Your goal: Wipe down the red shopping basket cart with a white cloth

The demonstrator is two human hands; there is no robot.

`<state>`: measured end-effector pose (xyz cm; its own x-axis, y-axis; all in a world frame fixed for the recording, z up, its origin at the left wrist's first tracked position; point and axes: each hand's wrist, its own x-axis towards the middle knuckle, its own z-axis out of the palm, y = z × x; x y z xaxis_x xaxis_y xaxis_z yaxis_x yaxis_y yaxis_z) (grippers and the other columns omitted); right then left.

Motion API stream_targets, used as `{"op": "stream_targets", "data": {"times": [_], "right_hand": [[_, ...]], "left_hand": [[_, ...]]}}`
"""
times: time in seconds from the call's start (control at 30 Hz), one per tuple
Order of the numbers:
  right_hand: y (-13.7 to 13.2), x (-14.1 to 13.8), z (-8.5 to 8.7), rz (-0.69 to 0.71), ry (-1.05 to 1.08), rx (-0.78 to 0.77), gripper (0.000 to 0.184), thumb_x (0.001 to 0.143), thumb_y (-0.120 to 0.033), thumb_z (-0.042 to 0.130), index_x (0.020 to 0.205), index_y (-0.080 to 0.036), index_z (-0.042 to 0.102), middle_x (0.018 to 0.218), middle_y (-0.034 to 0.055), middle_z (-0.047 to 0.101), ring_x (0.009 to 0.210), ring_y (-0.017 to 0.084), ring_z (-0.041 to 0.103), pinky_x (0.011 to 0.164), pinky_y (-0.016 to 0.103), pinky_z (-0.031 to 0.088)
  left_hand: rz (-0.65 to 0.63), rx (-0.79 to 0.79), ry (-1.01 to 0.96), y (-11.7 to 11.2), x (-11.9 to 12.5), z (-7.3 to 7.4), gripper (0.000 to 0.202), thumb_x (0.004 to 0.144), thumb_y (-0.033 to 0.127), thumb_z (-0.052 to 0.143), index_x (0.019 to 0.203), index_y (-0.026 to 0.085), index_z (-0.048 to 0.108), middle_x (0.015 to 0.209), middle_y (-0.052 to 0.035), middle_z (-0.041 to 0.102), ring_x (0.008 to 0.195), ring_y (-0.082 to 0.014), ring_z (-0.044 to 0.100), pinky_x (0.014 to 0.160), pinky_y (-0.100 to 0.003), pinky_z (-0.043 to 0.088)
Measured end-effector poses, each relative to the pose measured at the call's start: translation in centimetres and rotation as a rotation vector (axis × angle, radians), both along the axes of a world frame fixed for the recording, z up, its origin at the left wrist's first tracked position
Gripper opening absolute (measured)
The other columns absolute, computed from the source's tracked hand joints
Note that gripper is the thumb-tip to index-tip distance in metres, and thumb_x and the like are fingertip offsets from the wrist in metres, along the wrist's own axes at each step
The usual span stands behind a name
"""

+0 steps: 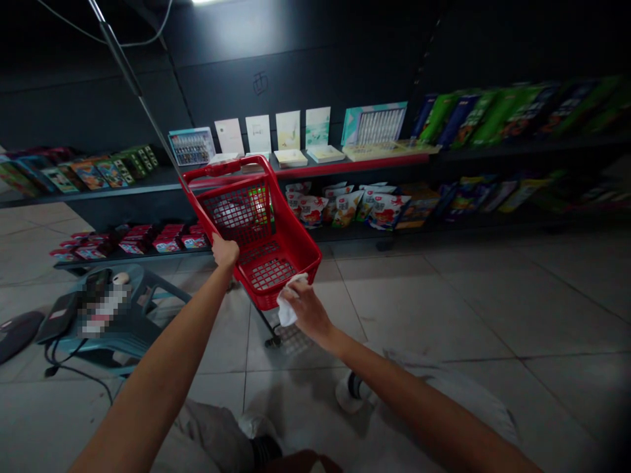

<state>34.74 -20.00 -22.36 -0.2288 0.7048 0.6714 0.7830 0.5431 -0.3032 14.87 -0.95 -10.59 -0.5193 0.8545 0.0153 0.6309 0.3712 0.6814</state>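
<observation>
A small red plastic shopping cart [300, 243] with grid walls stands in front of me on dark legs with casters. My left hand [225, 251] is closed around the rim on its left side. In my right hand [308, 310] is a white cloth [287, 309], bunched and pressed against the cart's near right corner. Part of the cloth hangs below the fingers. The cart's basket holds nothing that I can see; packets on the shelf behind show through its grid.
A shelf [355, 159] with books, boxes and snack bags [389, 209] runs behind the cart. At left, a blue-grey plastic stool [123, 338] bears a black device with cables. A metal pole [123, 62] slants down toward the cart. My legs and shoes are below.
</observation>
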Motion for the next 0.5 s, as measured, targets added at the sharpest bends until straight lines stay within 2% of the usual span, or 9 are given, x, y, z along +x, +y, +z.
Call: {"op": "stream_targets", "data": {"times": [0.13,0.2,0.27,0.3,0.37,0.43,0.5], "right_hand": [[0.7,1.2,-0.8,0.097,-0.220,0.057,0.038,0.094,-0.008,0.057,0.126,-0.024,0.064,0.132,0.0111,0.058,0.123,0.024,0.052,0.106,0.041,0.049],[1.3,2.6,-0.7,0.137,-0.243,0.063,0.035,0.094,-0.007,0.055,0.123,-0.025,0.066,0.129,0.0101,0.061,0.120,0.023,0.054,0.105,0.039,0.050],[1.9,4.3,-0.8,0.147,-0.171,0.007,0.032,0.093,-0.007,0.056,0.116,-0.025,0.068,0.124,0.0096,0.064,0.117,0.023,0.056,0.105,0.040,0.050],[2.3,5.1,-1.0,0.109,-0.082,-0.038,0.030,0.091,-0.008,0.058,0.113,-0.024,0.069,0.122,0.0099,0.064,0.116,0.023,0.056,0.104,0.041,0.050],[3.0,6.3,-1.5,-0.070,0.226,-0.125,0.028,0.084,-0.013,0.064,0.110,-0.022,0.068,0.122,0.0105,0.063,0.115,0.026,0.056,0.099,0.043,0.052],[3.5,6.3,-2.2,-0.295,0.681,-0.218,0.032,0.075,-0.020,0.068,0.106,-0.020,0.065,0.115,0.0097,0.064,0.108,0.026,0.060,0.089,0.041,0.054],[3.6,4.8,-3.2,-0.398,1.133,-0.360,0.036,0.067,-0.026,0.068,0.102,-0.019,0.061,0.103,0.0060,0.067,0.094,0.023,0.063,0.080,0.036,0.054]], "left_hand": [[-0.018,0.016,0.021,0.6,-1.1,-0.3,0.068,0.086,0.023,0.053,0.153,0.019,0.040,0.130,-0.0188,0.066,0.120,-0.0337,0.065,0.101,-0.047,0.052],[-0.030,0.013,0.026,0.8,-1.5,-0.3,0.064,0.087,0.024,0.053,0.150,0.019,0.043,0.127,-0.0179,0.067,0.119,-0.0332,0.066,0.100,-0.046,0.053],[-0.053,0.020,0.029,0.8,-1.7,-0.3,0.060,0.088,0.023,0.053,0.148,0.019,0.045,0.126,-0.0172,0.068,0.120,-0.0324,0.066,0.100,-0.045,0.053],[-0.067,0.027,0.030,0.7,-1.8,-0.3,0.059,0.088,0.023,0.053,0.147,0.019,0.046,0.126,-0.0168,0.068,0.120,-0.0320,0.065,0.100,-0.044,0.053],[-0.075,0.041,0.031,0.6,-1.7,-0.3,0.059,0.088,0.022,0.053,0.147,0.020,0.046,0.126,-0.0167,0.068,0.121,-0.0317,0.065,0.101,-0.043,0.053],[-0.062,0.045,0.027,0.5,-1.6,-0.4,0.059,0.089,0.022,0.052,0.147,0.020,0.046,0.128,-0.0175,0.068,0.120,-0.0322,0.066,0.100,-0.043,0.053],[-0.047,0.040,0.020,0.4,-1.4,-0.4,0.061,0.089,0.023,0.052,0.150,0.020,0.043,0.129,-0.0186,0.067,0.120,-0.0327,0.066,0.100,-0.044,0.053]]}}
